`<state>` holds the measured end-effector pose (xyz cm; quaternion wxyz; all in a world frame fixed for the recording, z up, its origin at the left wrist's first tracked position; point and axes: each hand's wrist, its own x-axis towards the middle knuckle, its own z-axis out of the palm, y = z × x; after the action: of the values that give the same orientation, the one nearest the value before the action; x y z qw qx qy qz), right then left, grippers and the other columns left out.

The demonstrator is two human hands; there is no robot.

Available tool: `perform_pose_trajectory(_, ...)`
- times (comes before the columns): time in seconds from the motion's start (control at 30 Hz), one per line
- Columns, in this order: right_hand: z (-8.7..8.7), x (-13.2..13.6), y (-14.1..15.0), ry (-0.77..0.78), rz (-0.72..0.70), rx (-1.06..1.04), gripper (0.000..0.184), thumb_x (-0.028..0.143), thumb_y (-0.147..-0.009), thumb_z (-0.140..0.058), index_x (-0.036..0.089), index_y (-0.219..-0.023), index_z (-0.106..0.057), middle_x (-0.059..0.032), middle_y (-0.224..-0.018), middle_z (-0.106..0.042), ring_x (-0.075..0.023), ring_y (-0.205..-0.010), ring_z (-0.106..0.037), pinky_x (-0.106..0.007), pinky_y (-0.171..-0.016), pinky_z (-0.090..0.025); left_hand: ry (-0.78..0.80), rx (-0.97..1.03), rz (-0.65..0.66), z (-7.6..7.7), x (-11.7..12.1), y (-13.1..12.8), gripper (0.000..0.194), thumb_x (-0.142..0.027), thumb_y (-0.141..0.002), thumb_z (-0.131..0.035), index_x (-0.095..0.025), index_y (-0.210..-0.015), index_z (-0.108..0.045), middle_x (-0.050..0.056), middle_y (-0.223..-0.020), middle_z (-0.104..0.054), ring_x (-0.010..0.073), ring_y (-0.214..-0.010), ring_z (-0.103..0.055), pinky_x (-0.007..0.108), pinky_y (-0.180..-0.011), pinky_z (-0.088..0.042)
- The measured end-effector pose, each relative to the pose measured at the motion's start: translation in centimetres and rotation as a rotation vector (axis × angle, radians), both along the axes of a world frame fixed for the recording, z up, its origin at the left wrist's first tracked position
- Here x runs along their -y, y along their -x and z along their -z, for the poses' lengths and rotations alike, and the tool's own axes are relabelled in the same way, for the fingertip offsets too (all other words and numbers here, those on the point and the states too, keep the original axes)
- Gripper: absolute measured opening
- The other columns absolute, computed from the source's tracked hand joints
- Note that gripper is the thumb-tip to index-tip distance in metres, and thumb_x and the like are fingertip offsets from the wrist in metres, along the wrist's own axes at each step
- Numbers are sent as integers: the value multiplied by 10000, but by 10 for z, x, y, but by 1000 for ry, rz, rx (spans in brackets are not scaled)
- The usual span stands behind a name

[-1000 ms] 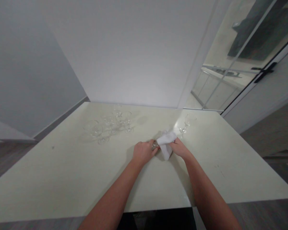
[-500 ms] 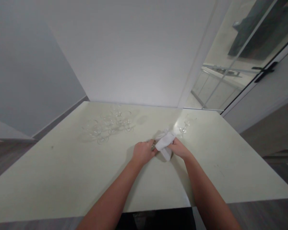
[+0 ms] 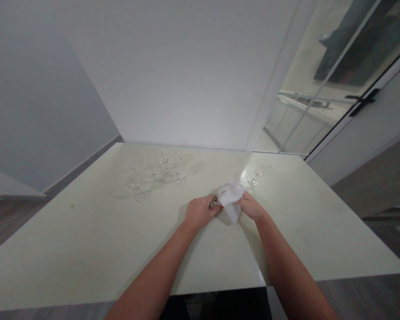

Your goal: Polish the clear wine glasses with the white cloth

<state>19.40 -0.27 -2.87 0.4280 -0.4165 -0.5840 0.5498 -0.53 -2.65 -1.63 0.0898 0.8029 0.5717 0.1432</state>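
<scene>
My left hand (image 3: 200,212) is closed around a clear wine glass (image 3: 215,203). Only a shiny bit of it shows at the fingers; the cloth hides most of the rest. A white cloth (image 3: 231,194) is bunched over the glass, with one end hanging down towards me. My right hand (image 3: 251,207) grips the cloth from the right, its fingertips partly hidden in the folds. Both hands are low over the middle of the pale table (image 3: 96,249). Just beyond the right hand, a single wine glass (image 3: 260,169) stands upright.
Several clear wine glasses (image 3: 133,182) stand close together at the back left of the table. Along the far edge rises a white wall (image 3: 186,89). A glass-paned partition (image 3: 296,111) and a door with a black handle (image 3: 365,102) are at the right.
The cloth has shifted and spread a little wider around the glass between my hands. Both hands stay in nearly the same place, and the standing glasses have not moved.
</scene>
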Motion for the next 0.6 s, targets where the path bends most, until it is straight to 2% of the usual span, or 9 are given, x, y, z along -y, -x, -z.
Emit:
perform_pose_trajectory(0.07, 2, 0, 1, 18, 14, -19, 390, 391, -701, -705, 208, -1041, -648, -55, -1033, -688, -219, -1019, -601, -384, -942, -452, 5, 8, -3, -1, 1, 1, 373, -540, -876, -461, -238, -1005, -639, 68, -816, -698, 250, -780, -663, 286, -631, -418)
perform_pose_trajectory(0.17, 5, 0, 8, 28, 128, -20, 394, 399, -697, -692, 218, -1043, -639, -52, -1050, -685, -221, -1022, -601, -389, -931, -460, -4, 25, -35, 0, 0, 1, 372, -534, -877, -462, -244, -1025, -641, 71, -825, -698, 248, -783, -660, 288, -645, -421)
perform_pose_trajectory(0.3, 6, -5, 17, -110, 238, 45, 350, 406, -758, -614, 210, -1047, -633, -61, -1053, -680, -220, -1027, -592, -402, -966, -431, -16, 135, -110, 3, -6, 0, 389, -559, -858, -487, -229, -984, -651, 65, -777, -689, 247, -755, -656, 284, -630, -419)
perform_pose_trajectory(0.4, 6, -10, 13, -218, 470, -23, 426, 428, -799, -543, 203, -1160, -576, -79, -1123, -653, -222, -1094, -558, -399, -995, -404, 36, 440, -164, 4, -10, -1, 445, -608, -840, -488, -200, -959, -618, 35, -677, -657, 204, -660, -645, 259, -597, -417)
perform_pose_trajectory(0.47, 6, -12, 10, -171, 544, -127, 484, 474, -806, -514, 203, -1207, -536, -85, -1182, -624, -228, -1116, -549, -393, -973, -424, 123, 755, -161, 4, -12, -3, 470, -604, -833, -503, -191, -1054, -543, -24, -569, -590, 162, -531, -603, 234, -542, -414)
perform_pose_trajectory(0.53, 8, -10, 11, -83, 443, -195, 502, 533, -814, -477, 198, -1181, -548, -83, -1162, -631, -234, -1085, -571, -386, -933, -453, 238, 1055, -109, 4, -13, -7, 508, -584, -839, -506, -190, -1153, -441, -80, -493, -505, 142, -438, -550, 217, -488, -408)
perform_pose_trajectory(0.6, 10, -5, 20, -24, 241, -180, 488, 557, -806, -479, 189, -1106, -590, -80, -1074, -663, -235, -1010, -603, -376, -885, -479, 328, 1241, -35, 5, -13, -11, 501, -568, -851, -495, -194, -1173, -406, -85, -505, -498, 138, -437, -542, 215, -473, -416)
